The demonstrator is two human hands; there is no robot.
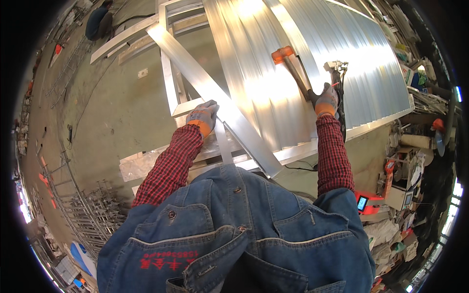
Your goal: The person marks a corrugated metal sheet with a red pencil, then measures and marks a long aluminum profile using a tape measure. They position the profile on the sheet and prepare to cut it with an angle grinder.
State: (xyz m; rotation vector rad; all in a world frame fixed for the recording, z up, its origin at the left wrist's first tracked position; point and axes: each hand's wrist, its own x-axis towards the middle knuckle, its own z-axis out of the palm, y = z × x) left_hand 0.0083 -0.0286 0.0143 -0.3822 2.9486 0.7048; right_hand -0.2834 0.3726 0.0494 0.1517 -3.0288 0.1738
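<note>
My left hand, in a grey glove with an orange cuff, curls its fingers over the metal frame beside a long, flat silver bar. This bar lies slantwise across the frame and ends near my waist. My right hand, gloved likewise, is closed around the lower end of the handle of a mallet. The mallet's orange head is over the ribbed metal sheet. Right beside this hand is a black tool with a pale metal head; whether my fingers also touch it is hidden.
Beyond my left hand stretch more frame bars above a greenish floor. A person crouches at the far left. Stacked metal racks stand at the left. On the right are a red device with a screen and piled scrap.
</note>
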